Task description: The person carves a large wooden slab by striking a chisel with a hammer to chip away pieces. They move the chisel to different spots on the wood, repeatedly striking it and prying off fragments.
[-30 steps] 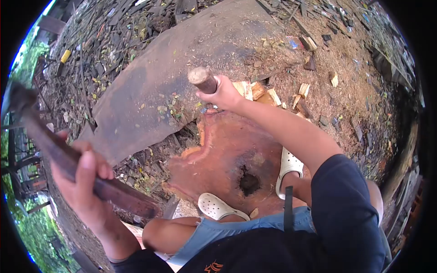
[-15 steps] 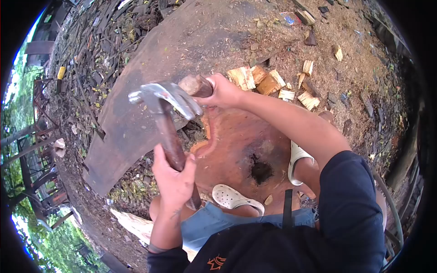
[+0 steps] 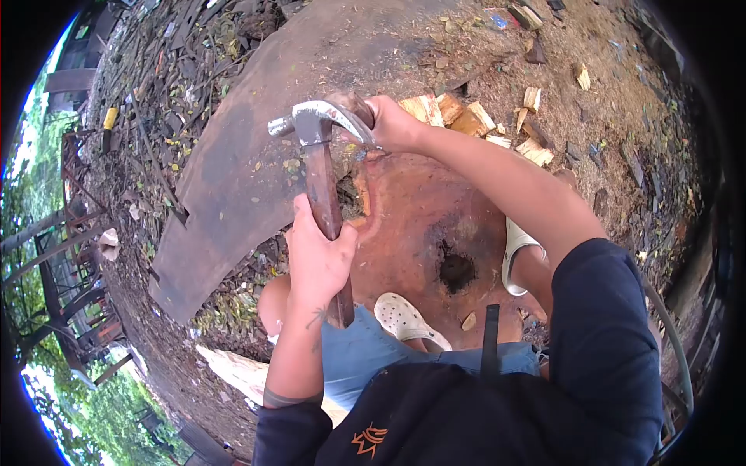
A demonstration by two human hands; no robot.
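Note:
My left hand [image 3: 320, 252] is wrapped round the wooden handle of a claw hammer [image 3: 322, 175], whose metal head points away from me. My right hand [image 3: 395, 124] grips a short brown piece of wood [image 3: 359, 107], partly hidden behind the hammer's claw. The claw overlaps the wood and the fingers in view; whether it touches them I cannot tell. Below both hands lies a reddish wooden slab [image 3: 420, 210] with a dark hole [image 3: 456, 268] in it.
Split wood chunks [image 3: 472, 120] lie beyond my right forearm. A flat grey-brown sheet [image 3: 233, 171] covers ground at the left. My feet in pale clogs [image 3: 404, 317] rest by the slab. A yellow-handled tool [image 3: 109, 120] stands at far left.
The hammer has moved up and right, its head now nearer the wood and its handle more upright. My right hand has shifted slightly right and up, still holding the wood.

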